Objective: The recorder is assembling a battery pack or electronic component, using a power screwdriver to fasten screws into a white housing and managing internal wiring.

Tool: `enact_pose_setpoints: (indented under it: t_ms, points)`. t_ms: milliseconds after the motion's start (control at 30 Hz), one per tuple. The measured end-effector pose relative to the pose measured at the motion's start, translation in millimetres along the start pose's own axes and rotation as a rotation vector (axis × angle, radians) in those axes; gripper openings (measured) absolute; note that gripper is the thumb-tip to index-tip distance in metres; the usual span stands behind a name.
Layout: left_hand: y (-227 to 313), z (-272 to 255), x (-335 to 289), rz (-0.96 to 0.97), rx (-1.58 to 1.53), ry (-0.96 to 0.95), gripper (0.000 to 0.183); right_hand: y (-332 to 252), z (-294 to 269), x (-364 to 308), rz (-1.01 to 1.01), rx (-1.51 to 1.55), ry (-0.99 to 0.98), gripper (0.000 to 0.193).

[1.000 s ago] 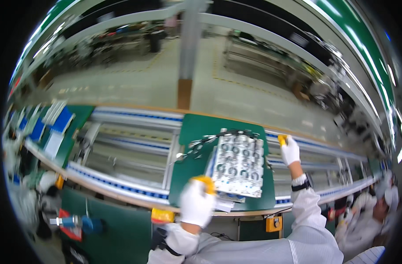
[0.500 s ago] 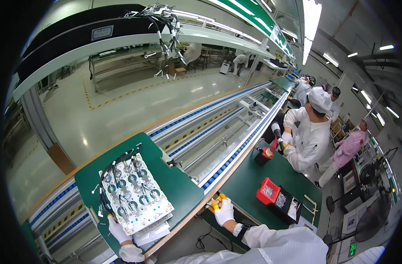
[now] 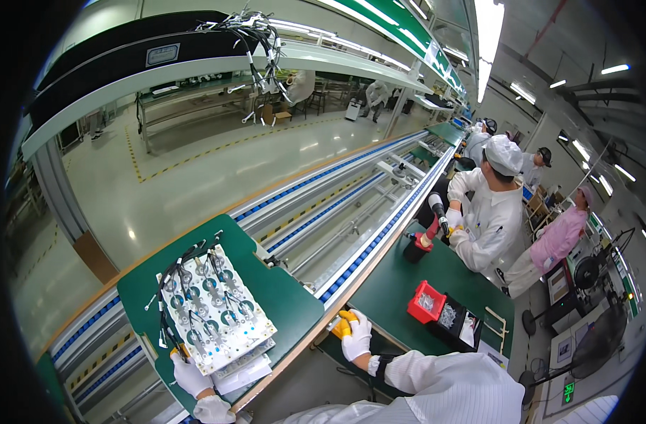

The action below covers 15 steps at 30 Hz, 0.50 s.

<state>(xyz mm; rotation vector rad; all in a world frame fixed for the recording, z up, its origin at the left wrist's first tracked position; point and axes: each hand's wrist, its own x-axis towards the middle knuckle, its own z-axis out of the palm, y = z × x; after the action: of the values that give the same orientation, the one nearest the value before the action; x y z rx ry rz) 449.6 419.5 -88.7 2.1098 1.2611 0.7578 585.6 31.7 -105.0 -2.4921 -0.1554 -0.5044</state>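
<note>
Hands apart: one at the white plate assembly, one at a yellow box

We see the white plate assembly [image 3: 217, 311] at the lower left of the frame, lying on a green board [image 3: 289, 300] with black cables [image 3: 169, 293] along its left edge. The left hand [image 3: 190, 376] is at its bottom-left corner, its yellow-tipped fingers [image 3: 182, 350] bent in against the edge; we cannot tell whether they pinch the plate or only touch it. The right hand [image 3: 356, 340], at bottom centre, has its fingers [image 3: 347, 322] close together and curled at what looks like a yellow box [image 3: 335, 328] by the board's lower-right edge. Whether they press on it, we cannot tell.

We judge the step in hand to be steadying the assembly with the left hand while the right works the box. The next move, in our view, calls for a sure touch on the box and a left hand kept clear of the loose cables.

Against the frame from a second ago, the view has turned right: the assembly now sits lower left rather than near centre, and the right hand is down at the box instead of raised over the rollers [image 3: 351, 283]. Since the half-second-ago frame, both hands have barely shifted.
</note>
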Motion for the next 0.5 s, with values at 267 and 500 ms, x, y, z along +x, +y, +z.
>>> enact_pose_setpoints:
  t_ms: [267, 500]
  points:
    - [-17.6, 4.7, 8.4, -0.027, -0.056, -0.004, 0.019, 8.5, 5.0, 2.5, 0.018, 0.255, 0.084, 0.031]
    - [-17.3, 1.6, 6.1, -0.001, -0.054, 0.0, 0.019, 11.2, 7.6, -1.0, 0.012, 0.312, 0.099, 0.034]
